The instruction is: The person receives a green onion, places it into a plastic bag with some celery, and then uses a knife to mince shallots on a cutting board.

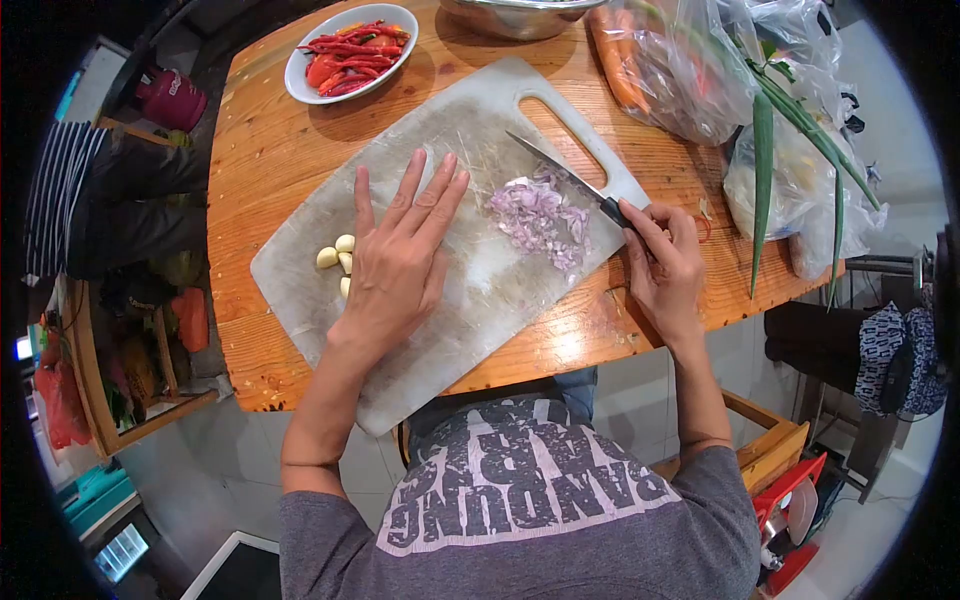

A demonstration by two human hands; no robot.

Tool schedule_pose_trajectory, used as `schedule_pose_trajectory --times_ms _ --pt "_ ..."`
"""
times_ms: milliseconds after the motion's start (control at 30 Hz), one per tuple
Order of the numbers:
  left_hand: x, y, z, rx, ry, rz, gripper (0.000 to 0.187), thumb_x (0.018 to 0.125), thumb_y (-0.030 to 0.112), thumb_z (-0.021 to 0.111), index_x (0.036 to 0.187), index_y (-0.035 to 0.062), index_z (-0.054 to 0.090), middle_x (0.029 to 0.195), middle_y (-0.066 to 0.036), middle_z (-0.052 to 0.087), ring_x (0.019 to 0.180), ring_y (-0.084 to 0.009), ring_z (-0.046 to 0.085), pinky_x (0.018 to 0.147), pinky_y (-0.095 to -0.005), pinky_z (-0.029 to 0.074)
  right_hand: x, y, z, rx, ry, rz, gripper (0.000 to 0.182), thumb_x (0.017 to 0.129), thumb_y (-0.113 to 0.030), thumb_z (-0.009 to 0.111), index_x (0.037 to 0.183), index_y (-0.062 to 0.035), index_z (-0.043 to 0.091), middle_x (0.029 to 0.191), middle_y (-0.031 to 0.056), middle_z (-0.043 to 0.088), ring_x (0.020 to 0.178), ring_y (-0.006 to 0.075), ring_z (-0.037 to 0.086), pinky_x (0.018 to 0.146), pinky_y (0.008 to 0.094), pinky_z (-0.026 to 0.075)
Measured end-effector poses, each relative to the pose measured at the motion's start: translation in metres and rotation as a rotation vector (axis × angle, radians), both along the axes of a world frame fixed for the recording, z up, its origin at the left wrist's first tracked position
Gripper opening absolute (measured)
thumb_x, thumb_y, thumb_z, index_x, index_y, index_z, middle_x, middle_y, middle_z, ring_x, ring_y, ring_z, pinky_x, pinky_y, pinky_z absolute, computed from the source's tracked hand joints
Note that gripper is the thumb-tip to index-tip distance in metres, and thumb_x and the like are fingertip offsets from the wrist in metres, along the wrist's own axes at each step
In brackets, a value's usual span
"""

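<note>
Fingers [408,185] of the left hand [393,262] are nearly straight and moderately spread, palm down over the left part of a worn whitish plastic cutting board [450,130]; they grip nothing, and whether the palm presses on the board cannot be told. Peeled cream-coloured garlic cloves [327,258] lie on the board just left of this hand, one of them partly covered by it. Beyond, at the far left of the varnished orange-brown wooden table [240,200], stands a white oval bowl [293,80] of red chillies [350,62]. Right of the left hand, a loose heap of finely chopped pale purple onion [535,215] occupies the right part of the board. A shiny metal bowl [520,22] stands past the far edge of the board. Along the far right side of the heap slants a knife with a narrow steel blade [560,167] and black handle [615,212], tip toward the far left. The right hand [665,270] holds that handle between thumb and closely bent fingers, near the right corner of the board. Farther right lie orange carrots [617,60] in clear plastic bags [700,110], with long green leaves [763,170] hanging toward the near side.
</note>
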State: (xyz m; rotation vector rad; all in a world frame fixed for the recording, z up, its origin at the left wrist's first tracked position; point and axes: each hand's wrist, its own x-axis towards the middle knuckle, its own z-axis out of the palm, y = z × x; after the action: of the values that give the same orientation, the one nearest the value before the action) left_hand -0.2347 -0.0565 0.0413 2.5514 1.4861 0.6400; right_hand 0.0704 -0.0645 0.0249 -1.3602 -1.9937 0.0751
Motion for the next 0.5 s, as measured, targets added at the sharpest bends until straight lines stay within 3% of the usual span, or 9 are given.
schedule_pose_trajectory --times_ms 200,400,500 --pt "-0.001 0.001 -0.006 -0.012 0.04 -0.014 0.082 0.077 -0.004 0.058 0.157 0.0069 0.039 0.163 -0.009 0.038 0.155 -0.0283 0.026 0.125 -0.0627 0.005 -0.01 -0.013 0.003 -0.027 -0.012 0.078 0.042 0.078 0.004 0.075 0.117 -0.009 0.075 0.094 0.0088 0.062 0.081 0.0245 0.058 0.067 0.0352 0.048" --pt "0.001 -0.001 -0.008 -0.078 0.021 -0.073 0.084 0.078 -0.008 0.052 0.158 0.0089 0.036 0.167 -0.009 0.032 0.156 -0.0307 0.024 0.126 -0.0608 0.006 -0.009 -0.021 0.008 0.05 -0.103 0.043 0.048 0.073 0.005 0.076 0.118 -0.0102 0.075 0.093 0.0073 0.063 0.082 0.0237 0.06 0.067 0.0355 0.05" --pt "0.004 0.0 -0.004 -0.076 0.028 -0.065 0.085 0.077 -0.008 0.053 0.159 0.0084 0.035 0.167 -0.009 0.031 0.156 -0.0311 0.024 0.126 -0.0605 0.007 -0.024 -0.028 0.021 -0.017 -0.017 0.073 0.048 0.073 0.006 0.075 0.118 -0.0099 0.075 0.093 0.0081 0.063 0.084 0.0245 0.062 0.068 0.036 0.051"
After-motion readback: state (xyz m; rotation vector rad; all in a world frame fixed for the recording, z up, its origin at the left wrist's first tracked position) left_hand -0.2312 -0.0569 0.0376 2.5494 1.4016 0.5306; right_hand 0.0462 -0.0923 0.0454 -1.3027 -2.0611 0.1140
